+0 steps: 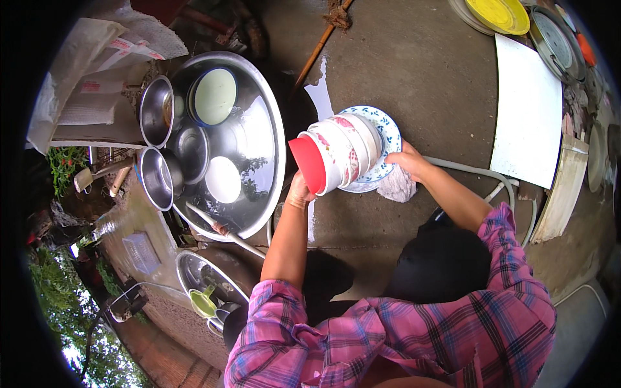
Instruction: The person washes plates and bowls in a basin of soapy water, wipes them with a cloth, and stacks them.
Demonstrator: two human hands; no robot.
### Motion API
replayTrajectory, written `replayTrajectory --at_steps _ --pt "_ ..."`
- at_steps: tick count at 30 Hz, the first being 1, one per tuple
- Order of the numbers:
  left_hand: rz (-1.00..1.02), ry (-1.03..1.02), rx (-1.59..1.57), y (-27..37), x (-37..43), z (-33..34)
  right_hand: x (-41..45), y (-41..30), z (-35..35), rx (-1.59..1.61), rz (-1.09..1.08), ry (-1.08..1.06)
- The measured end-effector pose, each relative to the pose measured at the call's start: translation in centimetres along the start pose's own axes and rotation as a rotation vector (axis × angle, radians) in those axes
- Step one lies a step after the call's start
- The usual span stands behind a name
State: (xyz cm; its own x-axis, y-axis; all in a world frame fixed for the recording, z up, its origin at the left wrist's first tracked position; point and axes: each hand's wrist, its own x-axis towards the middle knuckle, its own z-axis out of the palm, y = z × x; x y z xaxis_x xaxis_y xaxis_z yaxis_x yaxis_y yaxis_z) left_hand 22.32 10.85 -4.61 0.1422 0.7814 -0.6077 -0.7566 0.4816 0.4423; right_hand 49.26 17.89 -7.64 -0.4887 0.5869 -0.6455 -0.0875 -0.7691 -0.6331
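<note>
Both hands carry a tilted stack of dishes in front of my knees. My left hand grips the end with the red bowl, its fingers mostly hidden. Several white bowls with pink floral prints are nested in the stack's middle. At its other end is a white plate with a blue leaf-patterned rim, and my right hand holds this plate by the edge. A crumpled pale cloth hangs under my right hand. What the right fingers do behind the plate is hidden.
To the left stands a large metal basin with water, plates and bowls in it. Two metal bowls sit at its rim, near a hose. A smaller basin holds a green ladle. A white board lies right.
</note>
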Motion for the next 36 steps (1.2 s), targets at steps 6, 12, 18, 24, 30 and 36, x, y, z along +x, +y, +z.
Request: replayTrajectory --at_steps 6,12,18,24,30,36 --pt "0.028 -0.117 0.325 0.4 -1.6 0.6 -2.9 -2.6 1.1 0.046 0.035 0.1" --pt "-0.053 -0.079 0.059 0.9 -2.5 4.4 -5.7 -5.0 0.7 0.073 -0.063 0.162" --pt "-0.083 -0.122 0.035 3.4 -6.0 9.4 -10.8 -9.1 3.3 0.093 -0.144 0.176" --pt "-0.157 -0.099 0.084 7.9 -14.2 18.0 -19.7 -16.0 7.4 0.081 -0.055 0.222" --pt "-0.117 -0.01 0.152 13.5 -25.6 30.8 -32.8 -24.3 13.8 0.174 -0.131 0.2" --pt "-0.375 -0.076 0.181 18.4 -36.8 46.2 -50.0 -32.2 17.6 0.25 -0.116 0.301"
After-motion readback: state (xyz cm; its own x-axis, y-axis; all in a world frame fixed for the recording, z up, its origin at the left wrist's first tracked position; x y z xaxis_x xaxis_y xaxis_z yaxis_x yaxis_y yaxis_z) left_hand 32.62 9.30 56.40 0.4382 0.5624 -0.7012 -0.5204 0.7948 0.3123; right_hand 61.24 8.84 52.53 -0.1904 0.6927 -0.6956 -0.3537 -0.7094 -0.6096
